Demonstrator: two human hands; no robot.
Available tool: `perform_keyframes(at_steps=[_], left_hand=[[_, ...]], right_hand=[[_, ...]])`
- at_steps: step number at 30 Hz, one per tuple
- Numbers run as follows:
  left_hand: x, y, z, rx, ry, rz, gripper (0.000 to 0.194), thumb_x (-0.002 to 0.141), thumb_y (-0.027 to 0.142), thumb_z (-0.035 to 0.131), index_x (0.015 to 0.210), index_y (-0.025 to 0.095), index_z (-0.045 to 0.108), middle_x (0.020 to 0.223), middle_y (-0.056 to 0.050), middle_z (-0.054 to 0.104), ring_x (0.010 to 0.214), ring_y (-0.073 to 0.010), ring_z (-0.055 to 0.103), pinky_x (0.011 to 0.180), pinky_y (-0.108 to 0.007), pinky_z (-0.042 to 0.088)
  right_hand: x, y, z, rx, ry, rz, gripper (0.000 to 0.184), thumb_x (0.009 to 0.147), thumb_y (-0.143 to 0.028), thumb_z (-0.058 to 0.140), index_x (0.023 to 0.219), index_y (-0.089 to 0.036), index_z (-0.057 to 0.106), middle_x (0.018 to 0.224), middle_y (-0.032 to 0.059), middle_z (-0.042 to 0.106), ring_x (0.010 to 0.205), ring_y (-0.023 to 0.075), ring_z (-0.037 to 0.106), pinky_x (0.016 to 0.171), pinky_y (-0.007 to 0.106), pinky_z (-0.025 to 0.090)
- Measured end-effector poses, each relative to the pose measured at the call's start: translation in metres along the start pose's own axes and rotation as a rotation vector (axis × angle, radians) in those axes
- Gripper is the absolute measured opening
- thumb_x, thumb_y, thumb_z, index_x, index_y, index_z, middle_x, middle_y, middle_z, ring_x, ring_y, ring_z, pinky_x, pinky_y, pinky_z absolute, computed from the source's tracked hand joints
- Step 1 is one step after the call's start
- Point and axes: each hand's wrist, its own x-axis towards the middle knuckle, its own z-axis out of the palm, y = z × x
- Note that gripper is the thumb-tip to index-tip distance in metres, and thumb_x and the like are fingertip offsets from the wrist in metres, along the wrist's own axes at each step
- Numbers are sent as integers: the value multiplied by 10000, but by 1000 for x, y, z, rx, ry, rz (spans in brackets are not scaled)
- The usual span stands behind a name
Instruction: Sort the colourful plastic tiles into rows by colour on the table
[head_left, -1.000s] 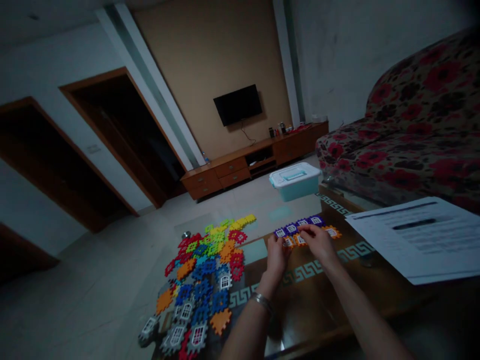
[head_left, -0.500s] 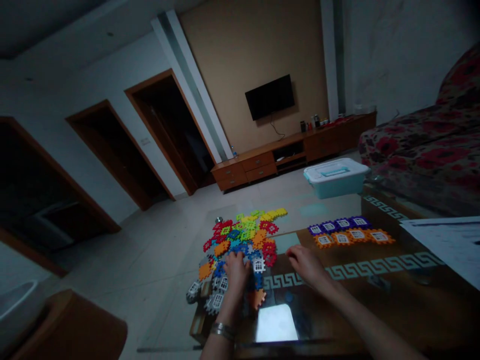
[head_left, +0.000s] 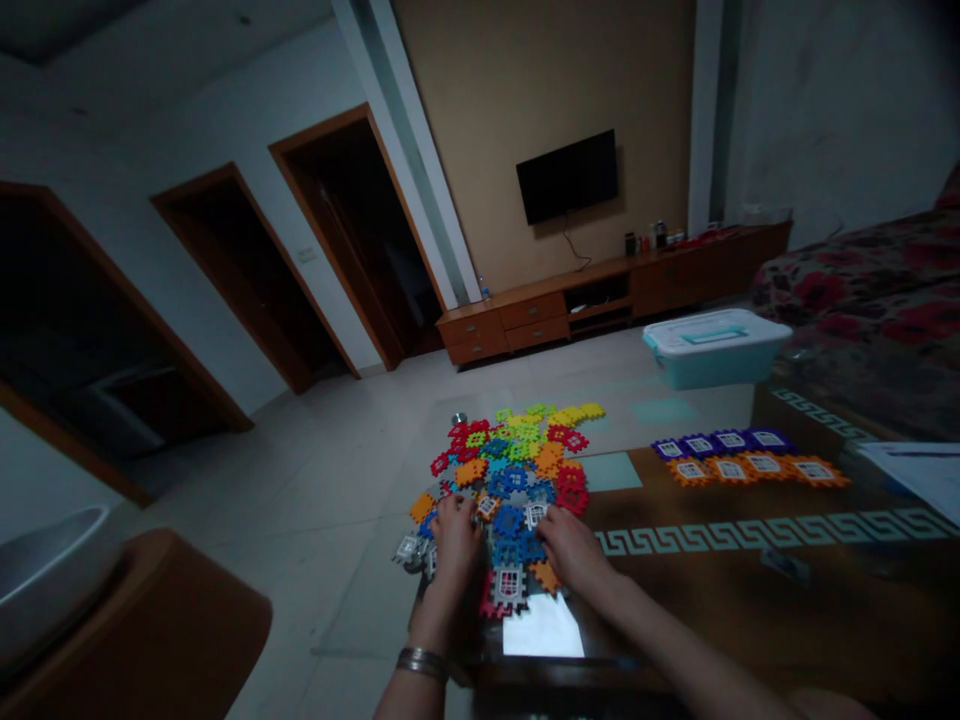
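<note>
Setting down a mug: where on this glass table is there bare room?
The widest free stretch of the glass-topped table lies below the purple and orange tile rows, right of the right hand. A smaller patch sits between those rows and the tile pile. Around the left hand it is crowded.

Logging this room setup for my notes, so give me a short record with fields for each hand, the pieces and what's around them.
Left hand: palm down on the pile of interlocking plastic tiles, metal bracelet on the wrist
Right hand: palm down on the same pile; any grip is hidden
Surface: glass-topped wooden table
Rows: purple tile row behind orange tile row, right of the pile
Nearby: teal storage box on the floor, papers on the table
</note>
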Motion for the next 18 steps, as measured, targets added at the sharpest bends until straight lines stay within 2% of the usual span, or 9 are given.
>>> perform_keyframes(at_steps=[3, 5, 9, 14, 18], left_hand=[[0, 16, 1, 53, 14, 29, 283, 903, 221, 457, 1079, 197, 678, 1236, -127, 586, 1211, -304, 468, 994, -443, 342], [1, 27, 0, 79, 2, 2, 323, 920, 202, 406, 1088, 157, 679, 1232, -165, 591, 1211, -332, 472, 1001, -479, 343], [5, 40, -3, 11, -59, -29, 416, 896, 82, 317, 1083, 107, 688, 1218, -210, 610, 1217, -340, 481, 1020, -500, 336], [5, 46, 3, -123, -127, -30, 394, 862, 53, 352, 968, 130, 724, 1109, -175, 667, 1059, -261, 579, 935, -378, 415], [-1, 53, 10, -272, -138, 5, 362, 843, 65, 396, 993, 144, 715, 1109, -144, 662, 1042, -227, 570, 906, -311, 422]], right_hand=[[-1, -13, 7, -42, -4, -46, 189, 871, -144, 557, 959, -180, 721, 1119, 115, 657, 1080, 261, 569, 894, 313, 428], [-2, -15, 11, -60, 16, -76, 145, 854, -184, 619, 960, -197, 717, 1131, 107, 642, 1083, 275, 557, 897, 340, 433], [-2, -4, 16, -120, 60, -62, 157, 843, -176, 631, 972, -206, 715, 1120, 119, 631, 1074, 300, 556, 900, 385, 444], [0, 15, 14, -159, 99, -4, 214, 866, -140, 565, 994, -210, 721, 1111, 131, 632, 1053, 298, 574, 888, 398, 463], [-10, 13, 12, -158, 97, -13, 220, 842, -190, 634, 1044, -214, 719, 1186, 143, 616, 1097, 323, 555, 895, 420, 460]])
